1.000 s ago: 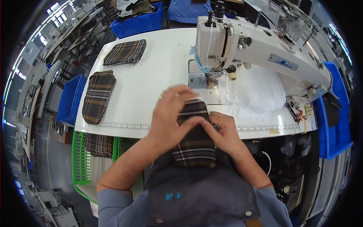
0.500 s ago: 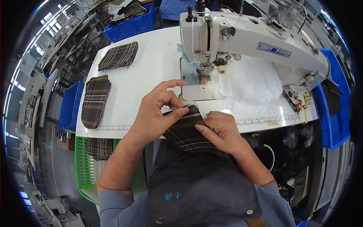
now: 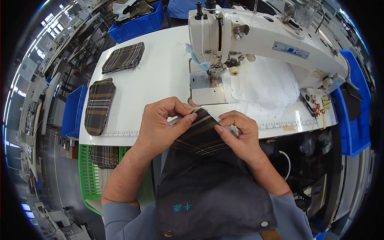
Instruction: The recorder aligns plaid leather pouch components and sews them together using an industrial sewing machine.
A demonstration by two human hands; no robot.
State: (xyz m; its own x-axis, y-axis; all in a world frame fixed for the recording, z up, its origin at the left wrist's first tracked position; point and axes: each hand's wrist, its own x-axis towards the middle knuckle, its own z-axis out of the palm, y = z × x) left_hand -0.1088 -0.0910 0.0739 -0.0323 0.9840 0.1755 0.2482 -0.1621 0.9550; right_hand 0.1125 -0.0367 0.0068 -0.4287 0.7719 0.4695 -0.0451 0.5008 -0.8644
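Just below the middle of the frame, a plaid cloth (image 3: pixel 202 134) is slanting over a dark apron (image 3: pixel 212 184), showing brown and black bands with thin pale stripes, and a white layer (image 3: pixel 215 117) is peeking out along its upper edge. The left hand (image 3: pixel 162 124) is pinching the cloth's top corner, thumb nearly closed against a bent forefinger. The right hand (image 3: pixel 241 130) is holding the right edge, thumb on top and fingers curling in. I'm not making out the fingertips underneath, and the cloth's lower end is blending into the apron. At the top edge, a blue-clothed person (image 3: pixel 178 9) is being cut off.
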